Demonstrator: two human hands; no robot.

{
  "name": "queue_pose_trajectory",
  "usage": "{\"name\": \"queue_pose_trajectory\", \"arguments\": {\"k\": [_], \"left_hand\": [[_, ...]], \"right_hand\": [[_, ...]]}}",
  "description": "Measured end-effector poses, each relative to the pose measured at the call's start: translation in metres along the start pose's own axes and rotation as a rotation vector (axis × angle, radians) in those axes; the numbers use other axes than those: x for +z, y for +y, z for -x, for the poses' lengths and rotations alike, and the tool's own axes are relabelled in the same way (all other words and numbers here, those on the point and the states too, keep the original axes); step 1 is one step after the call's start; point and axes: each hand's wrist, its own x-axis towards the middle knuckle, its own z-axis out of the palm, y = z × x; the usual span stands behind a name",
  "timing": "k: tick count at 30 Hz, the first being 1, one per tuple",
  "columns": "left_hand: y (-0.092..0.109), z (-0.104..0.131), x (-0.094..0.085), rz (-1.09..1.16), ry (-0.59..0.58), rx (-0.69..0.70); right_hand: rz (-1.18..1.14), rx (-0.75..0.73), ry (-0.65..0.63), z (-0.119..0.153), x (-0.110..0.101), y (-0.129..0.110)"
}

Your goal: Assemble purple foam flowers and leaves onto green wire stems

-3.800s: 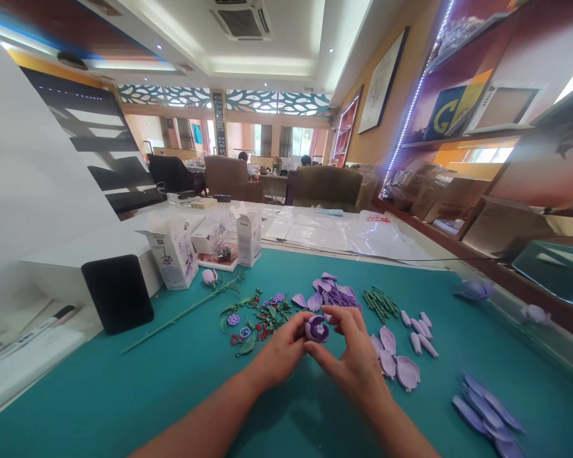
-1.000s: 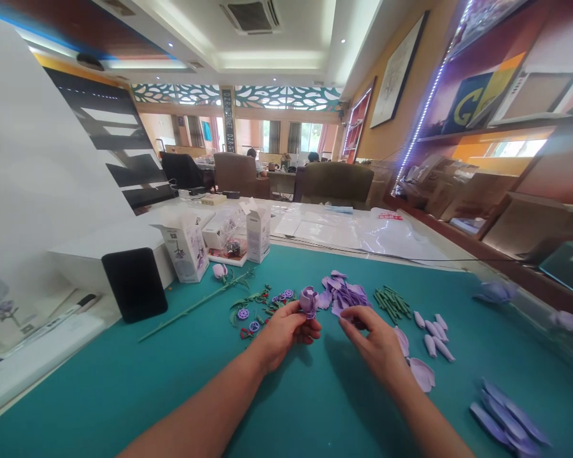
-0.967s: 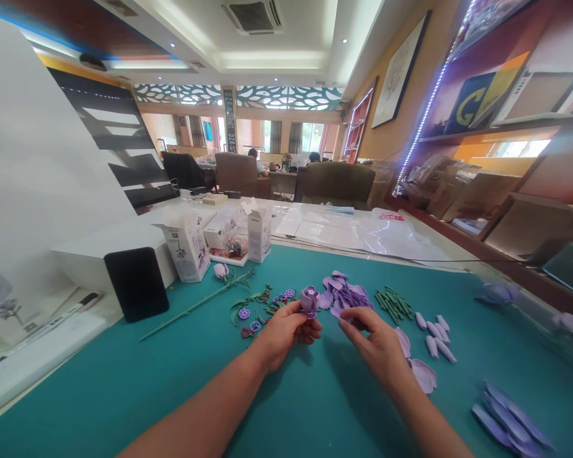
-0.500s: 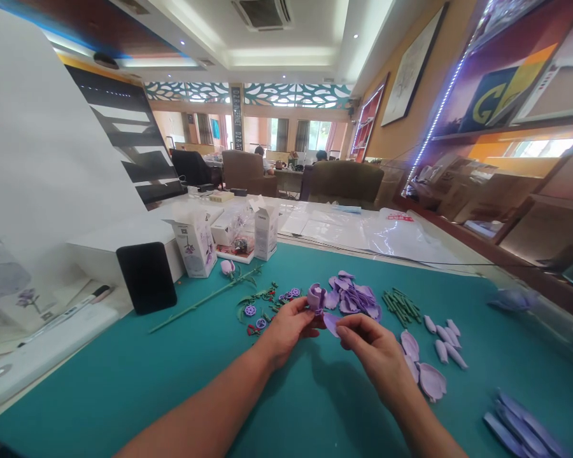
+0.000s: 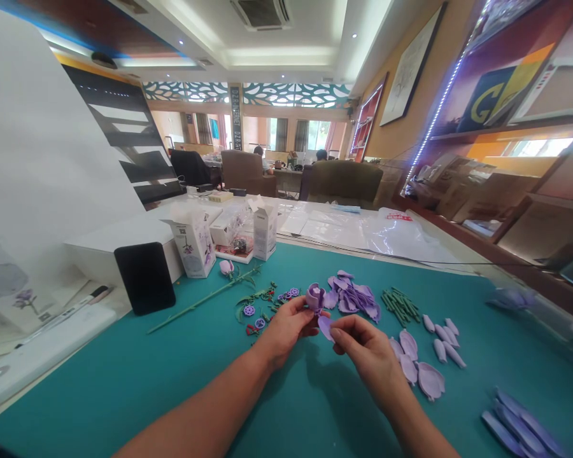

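The left hand (image 5: 286, 327) is gripping a half-built purple bloom (image 5: 316, 297) while the right (image 5: 363, 343) is pinching a loose petal (image 5: 326, 328).

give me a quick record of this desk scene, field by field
left hand: holds purple flower head, cupped petals upward
right hand: pinches loose petal just below it; contact unclear
mat: green
behind right hand: purple petal pile, green sticks
left side: long green stem, pale pink bud, black slab
far edge: open white carton
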Motion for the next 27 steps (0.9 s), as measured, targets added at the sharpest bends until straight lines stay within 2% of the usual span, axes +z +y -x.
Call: {"name": "queue_pose_trajectory", "arguments": {"k": [14,27], "left_hand": [[-0.0011,0.0002,0.0015,-0.047,-0.011,0.038],[0.0015,0.0015,0.0057,0.009,0.021,0.040]], "right_hand": [[-0.008,0.036,-0.046,-0.0014,-0.0011,0.0011],[-0.047,0.028,-0.004,0.0001,0.0026,0.0008]]}}
